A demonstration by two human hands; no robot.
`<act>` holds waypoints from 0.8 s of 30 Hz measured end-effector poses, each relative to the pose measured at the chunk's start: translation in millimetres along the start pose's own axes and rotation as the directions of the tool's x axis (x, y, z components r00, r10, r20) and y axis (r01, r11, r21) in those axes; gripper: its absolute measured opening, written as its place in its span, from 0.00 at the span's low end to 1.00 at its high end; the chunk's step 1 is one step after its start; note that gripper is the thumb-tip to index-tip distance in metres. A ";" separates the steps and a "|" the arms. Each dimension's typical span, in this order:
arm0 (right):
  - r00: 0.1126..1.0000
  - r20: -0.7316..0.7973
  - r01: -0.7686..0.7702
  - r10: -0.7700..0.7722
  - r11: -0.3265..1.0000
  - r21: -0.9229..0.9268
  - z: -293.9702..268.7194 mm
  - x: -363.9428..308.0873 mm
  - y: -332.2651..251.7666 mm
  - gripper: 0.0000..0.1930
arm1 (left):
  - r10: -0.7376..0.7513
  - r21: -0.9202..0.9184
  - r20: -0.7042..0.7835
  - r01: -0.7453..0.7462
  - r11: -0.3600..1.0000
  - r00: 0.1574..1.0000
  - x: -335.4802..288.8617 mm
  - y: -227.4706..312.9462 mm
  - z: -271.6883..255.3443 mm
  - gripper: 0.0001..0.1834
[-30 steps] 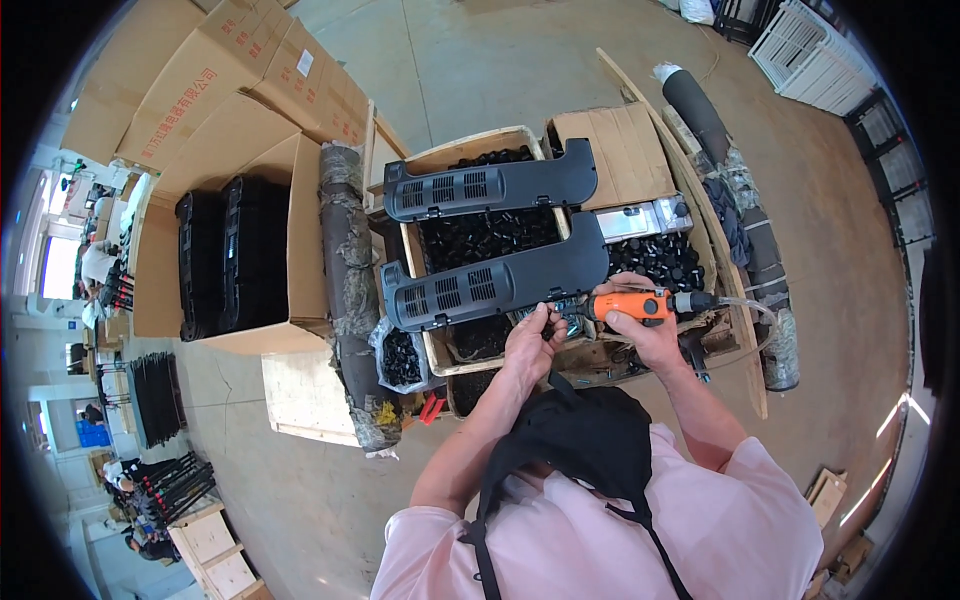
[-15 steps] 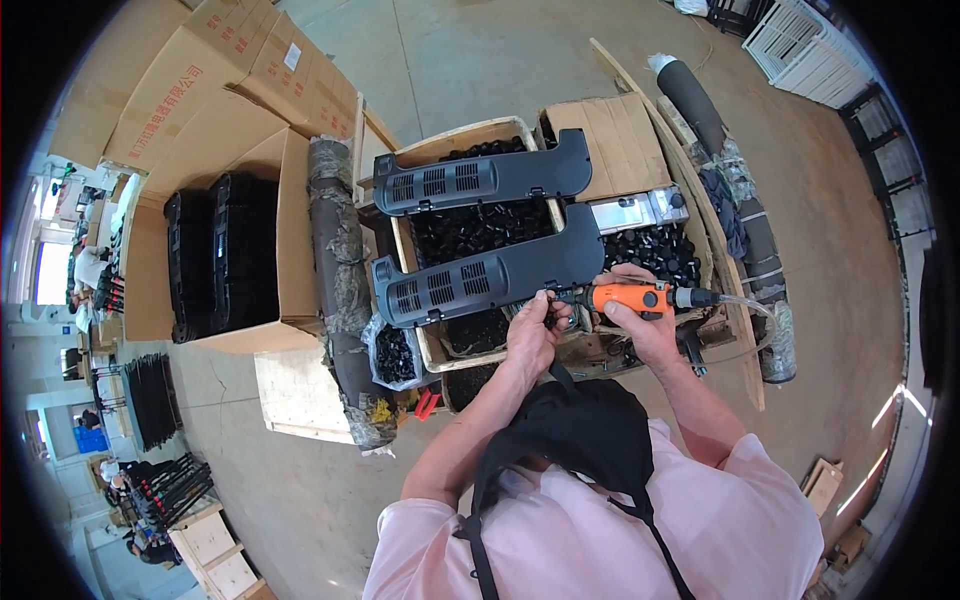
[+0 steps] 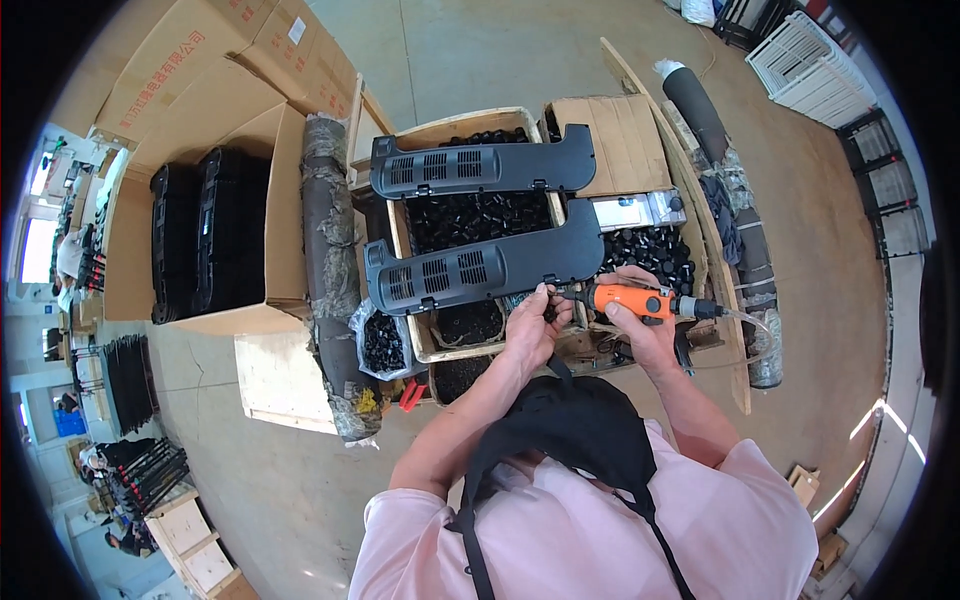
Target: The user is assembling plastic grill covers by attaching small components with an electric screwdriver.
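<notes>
In my right hand (image 3: 645, 328) lies an orange power screwdriver (image 3: 626, 299), held level with its bit pointing left and a clear hose (image 3: 755, 322) trailing from its back end. My left hand (image 3: 532, 325) is closed, thumb and fingers pinched together at the bit's tip; what they pinch is too small to make out. Just beyond the fingertips is the front edge of a dark grey vented plastic cover (image 3: 525, 257). A second matching cover (image 3: 510, 170) lies behind it. Both rest across wooden bins of small black parts (image 3: 470, 225).
Left of the bins lies a long wrapped roll (image 3: 328, 210), beside an open carton (image 3: 285, 205) of black plastic cases. A plastic bag (image 3: 382, 340) of small black parts stands near the bins' front left. A wooden board (image 3: 690, 190) and another roll (image 3: 735, 200) line the right.
The view has shifted slightly, moving the surroundings a little to the left. Both hands and the screwdriver keep nearly the same position at the front cover's edge.
</notes>
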State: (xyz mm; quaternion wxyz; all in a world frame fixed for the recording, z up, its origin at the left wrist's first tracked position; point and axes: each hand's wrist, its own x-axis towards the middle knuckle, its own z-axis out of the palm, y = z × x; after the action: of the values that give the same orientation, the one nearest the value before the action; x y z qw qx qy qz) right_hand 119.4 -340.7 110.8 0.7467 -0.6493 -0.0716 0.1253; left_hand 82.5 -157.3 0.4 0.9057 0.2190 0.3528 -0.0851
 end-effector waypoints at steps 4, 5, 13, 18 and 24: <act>0.989 0.147 0.020 -0.004 0.994 -0.108 -3.2 6.3 -9.7 0.27 | -0.032 0.038 0.003 0.032 0.999 0.999 -1.7 3.9 -1.1 0.14; 0.989 0.150 0.018 -0.001 0.994 -0.111 -5.7 9.3 -12.9 0.27 | -0.060 0.077 -0.018 0.061 0.995 0.998 -3.3 5.9 0.0 0.15; 0.944 0.322 0.175 -0.065 0.929 -0.325 2.1 9.2 -15.4 0.26 | -0.107 -0.069 0.010 0.108 0.992 0.994 -9.9 1.9 10.6 0.17; 0.972 0.232 0.118 -0.047 0.946 -0.303 2.5 16.1 -12.6 0.26 | -0.136 -0.003 0.017 0.136 0.991 0.991 -16.8 -0.2 9.6 0.17; 0.989 0.145 0.029 0.015 0.954 -0.299 -4.4 30.6 -5.7 0.28 | -0.120 0.231 -0.018 0.121 0.965 0.993 6.2 11.3 -18.0 0.17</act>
State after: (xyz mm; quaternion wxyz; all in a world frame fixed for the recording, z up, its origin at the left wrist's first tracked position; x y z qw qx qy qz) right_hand 150.4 -337.0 114.1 0.6325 -0.7441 -0.1465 0.1574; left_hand 79.7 -139.0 -11.8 0.8665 0.3014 0.3548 -0.1801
